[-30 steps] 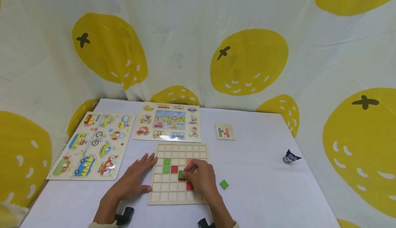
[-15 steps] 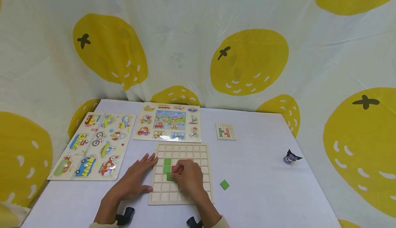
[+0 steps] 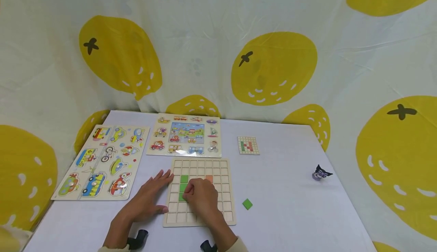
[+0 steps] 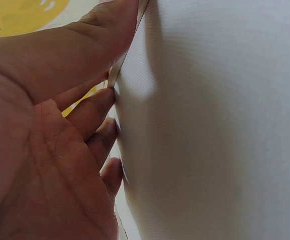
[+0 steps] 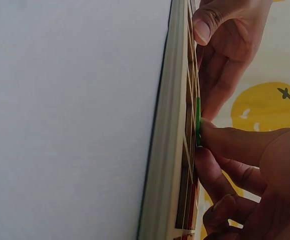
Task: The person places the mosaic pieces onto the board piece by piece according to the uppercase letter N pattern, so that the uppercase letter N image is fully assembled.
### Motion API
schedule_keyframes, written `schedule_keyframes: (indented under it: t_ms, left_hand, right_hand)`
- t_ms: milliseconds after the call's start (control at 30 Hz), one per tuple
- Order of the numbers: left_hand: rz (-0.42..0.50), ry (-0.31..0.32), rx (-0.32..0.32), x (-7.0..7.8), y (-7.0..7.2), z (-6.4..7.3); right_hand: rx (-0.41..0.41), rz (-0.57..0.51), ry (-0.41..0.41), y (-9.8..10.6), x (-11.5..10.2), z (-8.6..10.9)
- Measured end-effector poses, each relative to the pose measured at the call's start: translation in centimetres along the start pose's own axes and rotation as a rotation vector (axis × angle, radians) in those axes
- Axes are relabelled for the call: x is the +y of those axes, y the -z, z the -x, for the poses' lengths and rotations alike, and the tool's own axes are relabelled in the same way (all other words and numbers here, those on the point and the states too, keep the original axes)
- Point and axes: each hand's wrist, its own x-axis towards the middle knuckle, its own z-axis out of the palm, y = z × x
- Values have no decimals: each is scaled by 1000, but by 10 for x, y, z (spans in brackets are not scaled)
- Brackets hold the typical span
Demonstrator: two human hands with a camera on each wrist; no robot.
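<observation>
A square wooden grid board [image 3: 223,217] lies in front of me. My left hand [image 3: 147,199] rests on the table with fingers spread, fingertips and thumb at the board's left edge. My right hand [image 3: 203,199] is over the middle of the board, and its thumb and index finger pinch a green square tile [image 3: 182,197] at a cell in the left part. Two green tiles [image 3: 184,178] sit in the cells directly behind it, and an orange tile [image 3: 209,178] lies farther right. In the right wrist view the pinched green tile [image 5: 198,120] shows edge-on at the grid. The right hand hides the middle cells.
One loose green tile [image 3: 247,203] lies right of the board. A small pattern card [image 3: 248,145] is behind it. Two vehicle puzzles, one at the back [image 3: 184,153] and one at the left [image 3: 102,161], lie flat. A purple-and-black clip [image 3: 321,174] lies far right.
My right hand has moved left across the board with the green tile, bringing it to the cell in front of the two green tiles. The left hand has stayed in place.
</observation>
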Motion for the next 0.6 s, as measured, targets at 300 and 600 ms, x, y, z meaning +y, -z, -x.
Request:
schedule_keyframes:
  t_ms: [300, 600]
  left_hand:
    - [-3, 2, 7, -1, -1, 1]
    - [-13, 5, 4, -2, -2, -1]
  right_hand:
    - [0, -95, 27, 16, 10, 3]
    - [49, -132, -73, 49, 33, 17]
